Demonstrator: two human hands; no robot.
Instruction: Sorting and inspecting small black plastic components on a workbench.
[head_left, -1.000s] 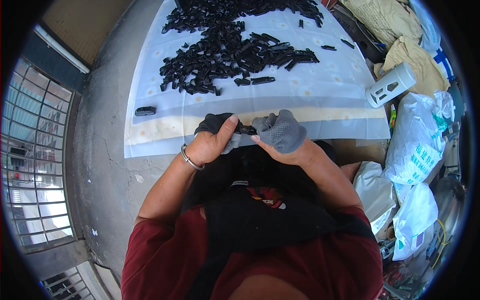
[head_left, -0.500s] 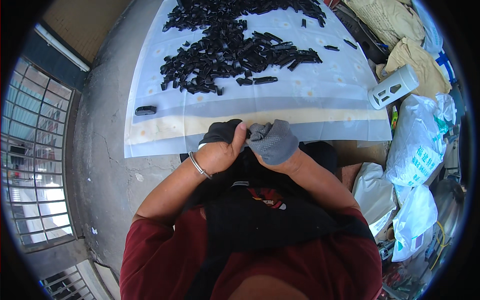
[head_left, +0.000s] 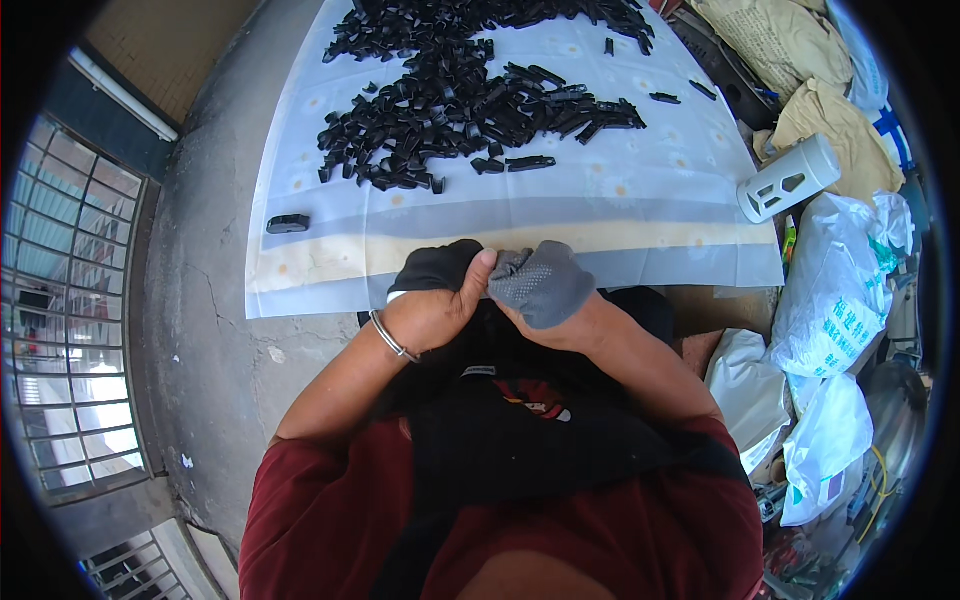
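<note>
My left hand [head_left: 441, 290], partly covered by a black glove and with a metal bangle at its wrist, is closed at the table's near edge. Against it presses my right hand [head_left: 543, 287], also closed, in a grey dotted glove. Whatever lies between the fingers is hidden. Beyond them, a large heap of small black plastic parts [head_left: 430, 125] covers the far middle of the table. One separate black piece [head_left: 288, 223] lies near the table's left edge.
A floral cloth [head_left: 600, 210] covers the table. On its right edge leans a white slotted cylinder [head_left: 790, 178]. White plastic sacks [head_left: 832, 285] and beige cloth bags [head_left: 835, 130] crowd the right side. Concrete floor [head_left: 200, 260] and a barred window [head_left: 75, 300] are at left.
Both hands stay pressed together at the same place. The right hand has turned slightly and closed up against the left. The black parts on the table have not moved.
</note>
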